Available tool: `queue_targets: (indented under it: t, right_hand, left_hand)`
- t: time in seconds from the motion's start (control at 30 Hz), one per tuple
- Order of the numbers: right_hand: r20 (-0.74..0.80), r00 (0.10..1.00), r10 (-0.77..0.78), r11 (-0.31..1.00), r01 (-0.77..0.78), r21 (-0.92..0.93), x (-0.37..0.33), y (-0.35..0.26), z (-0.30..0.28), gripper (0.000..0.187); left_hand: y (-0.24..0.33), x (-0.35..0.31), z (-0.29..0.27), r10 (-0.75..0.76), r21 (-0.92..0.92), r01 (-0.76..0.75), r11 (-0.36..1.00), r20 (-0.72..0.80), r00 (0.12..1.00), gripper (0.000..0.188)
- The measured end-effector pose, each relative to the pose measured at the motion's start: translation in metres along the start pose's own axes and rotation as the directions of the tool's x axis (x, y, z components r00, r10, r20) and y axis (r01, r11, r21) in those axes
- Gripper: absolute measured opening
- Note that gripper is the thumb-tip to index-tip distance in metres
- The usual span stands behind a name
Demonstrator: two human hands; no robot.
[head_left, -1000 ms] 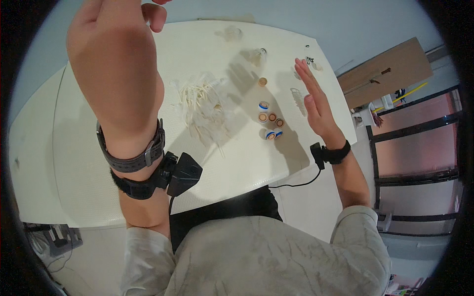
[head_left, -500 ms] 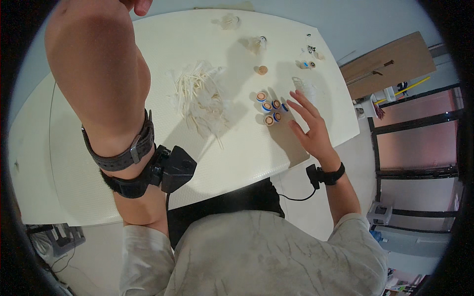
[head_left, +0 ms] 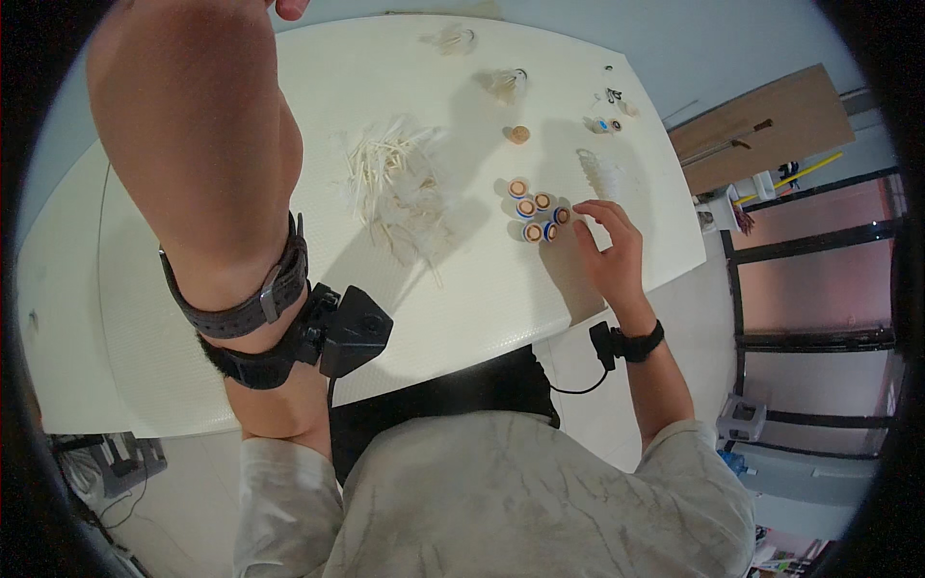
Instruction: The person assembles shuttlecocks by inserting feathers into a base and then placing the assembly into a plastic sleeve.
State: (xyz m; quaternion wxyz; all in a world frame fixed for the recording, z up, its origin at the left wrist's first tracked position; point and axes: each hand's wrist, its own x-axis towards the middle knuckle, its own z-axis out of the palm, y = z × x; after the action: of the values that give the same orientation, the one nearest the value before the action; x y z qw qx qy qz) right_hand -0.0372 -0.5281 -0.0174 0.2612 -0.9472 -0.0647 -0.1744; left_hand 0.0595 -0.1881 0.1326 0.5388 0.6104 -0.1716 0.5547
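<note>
My right hand [head_left: 613,252] is over the table, just right of a cluster of several cork shuttlecock bases [head_left: 525,207] with blue bands. Its fingers are bent, the thumb stands apart from them, and nothing shows between. The fingertips are close to the rightmost cork base [head_left: 562,216]; whether they touch it I cannot tell. My left forearm [head_left: 193,144] rises large at the upper left. Only a bit of my left hand [head_left: 291,8] shows at the top edge, so its grip is hidden. A pile of loose white feathers [head_left: 400,188] lies between the arms.
Two feathered shuttlecocks [head_left: 508,87] lie toward the far edge, with a plain cork piece [head_left: 519,135] nearer. A white ribbed skirt [head_left: 602,173] lies beyond my right hand. Small dark bits [head_left: 614,95] and two more bases [head_left: 609,125] sit far right on the white table [head_left: 462,318].
My right hand's fingers have curled in from a stretched pose and drawn back a little. The rightmost cork base, tilted before, now faces up. My left arm has hardly moved.
</note>
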Motion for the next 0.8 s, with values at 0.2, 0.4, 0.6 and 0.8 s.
queue_targets:
  t: [0.2,0.4,0.6,0.8]
  right_hand:
    - [0.065,0.998,-0.022,0.999,0.021,0.025,0.002,0.001,0.007,0.028]
    - [0.082,0.994,0.067,0.997,-0.071,0.043,0.009,0.005,0.012,0.026]
    - [-0.052,0.996,0.077,0.98,-0.066,0.187,-0.006,-0.008,0.004,0.025]
    - [-0.104,0.991,0.083,0.973,-0.058,0.223,-0.024,-0.005,0.022,0.026]
  left_hand:
    - [0.003,-0.001,-0.005,-0.019,-0.032,0.019,0.999,0.008,1.0,0.031]
    - [0.008,0.0,-0.008,-0.044,-0.067,0.044,0.997,0.009,0.999,0.029]
    - [0.008,-0.003,-0.011,-0.078,-0.116,0.079,0.99,0.013,0.997,0.026]
    - [0.01,-0.006,-0.008,-0.107,-0.147,0.11,0.983,0.028,0.994,0.024]
